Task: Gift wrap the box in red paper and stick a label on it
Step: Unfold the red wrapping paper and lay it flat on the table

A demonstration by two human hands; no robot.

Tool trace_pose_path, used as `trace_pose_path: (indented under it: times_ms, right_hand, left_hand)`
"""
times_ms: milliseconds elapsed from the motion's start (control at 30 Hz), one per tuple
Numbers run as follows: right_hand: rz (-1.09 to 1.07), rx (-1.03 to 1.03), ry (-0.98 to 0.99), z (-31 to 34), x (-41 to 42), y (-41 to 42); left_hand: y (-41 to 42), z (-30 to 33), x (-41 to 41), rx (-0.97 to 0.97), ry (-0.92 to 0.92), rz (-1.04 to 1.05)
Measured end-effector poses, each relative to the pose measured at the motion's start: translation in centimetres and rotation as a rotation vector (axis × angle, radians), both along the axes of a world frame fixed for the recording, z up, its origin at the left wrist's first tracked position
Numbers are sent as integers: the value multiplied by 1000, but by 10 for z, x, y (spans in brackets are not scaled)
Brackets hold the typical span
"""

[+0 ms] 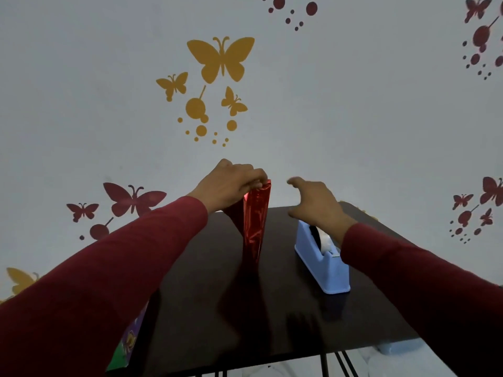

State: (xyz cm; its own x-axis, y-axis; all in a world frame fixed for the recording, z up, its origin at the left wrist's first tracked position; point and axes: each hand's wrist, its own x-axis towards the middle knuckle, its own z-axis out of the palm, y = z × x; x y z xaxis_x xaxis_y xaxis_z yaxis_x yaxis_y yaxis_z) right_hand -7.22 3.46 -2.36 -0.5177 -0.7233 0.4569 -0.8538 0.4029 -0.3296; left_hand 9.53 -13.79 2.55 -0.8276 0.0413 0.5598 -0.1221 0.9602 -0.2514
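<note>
I'm pinching the red paper (255,221) top with my left hand (228,186); right hand (313,202) hovering open. Foil seems light, slippery, crease-prone.

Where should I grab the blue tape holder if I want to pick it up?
Judging by its shape, grab the tape holder across its long flat sides near the middle, coming down from above. It stands upright on the table, and those sides look smooth and parallel. Avoid the near end, where the cutter probably is. The right hand hovers open above it.

On the table (206,308), the paper roll (254,221) stands left of the tape dispenser (322,263)
</note>
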Motion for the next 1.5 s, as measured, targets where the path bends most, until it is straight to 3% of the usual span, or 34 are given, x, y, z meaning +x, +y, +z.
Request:
trace_pose_path:
  times_ms: [167, 333, 467, 600, 700, 800, 933, 1067, 1233, 1300, 1400, 1500]
  right_hand:
    - [260, 106, 184, 40, 12, -29]
    - [260, 153, 191, 45, 13, -43]
    - [265, 138, 158, 37, 12, -45]
    - [233, 80, 279, 36, 10, -47]
    - [143, -135, 416, 30, 4, -48]
    - [128, -277, 430, 13, -1, -43]
    - [165, -197, 342, -31, -4, -38]
    - [278, 98, 155, -84, -2, -41]
    - [305, 419, -51, -114, 11, -36]
    - [296, 543, -139, -113, 16, -36]
    - [261, 549, -224, -101, 18, -40]
    - [242, 403, -219, -96, 15, -55]
  left_hand:
    - [6, 12, -1, -199, 49, -76]
    - [-8, 19, 21, 55, -145, 150]
    - [-35, 15, 39, 85, -273, 387]
    - [-51, 9, 49, 113, -134, 445]
    - [-54, 5, 54, 33, 36, 400]
    - [-49, -5, 62, -23, 186, 294]
    - [-48, -50, 72, -53, 133, 218]
    - [-49, -116, 79, 90, 7, 249]
    - [-44, -157, 78, 304, -324, 425]
    - [-42, -155, 76, 477, -475, 500]
    - [-53, -147, 70, 770, -419, 520]
    - [-72, -141, 57, 773, -275, 542]
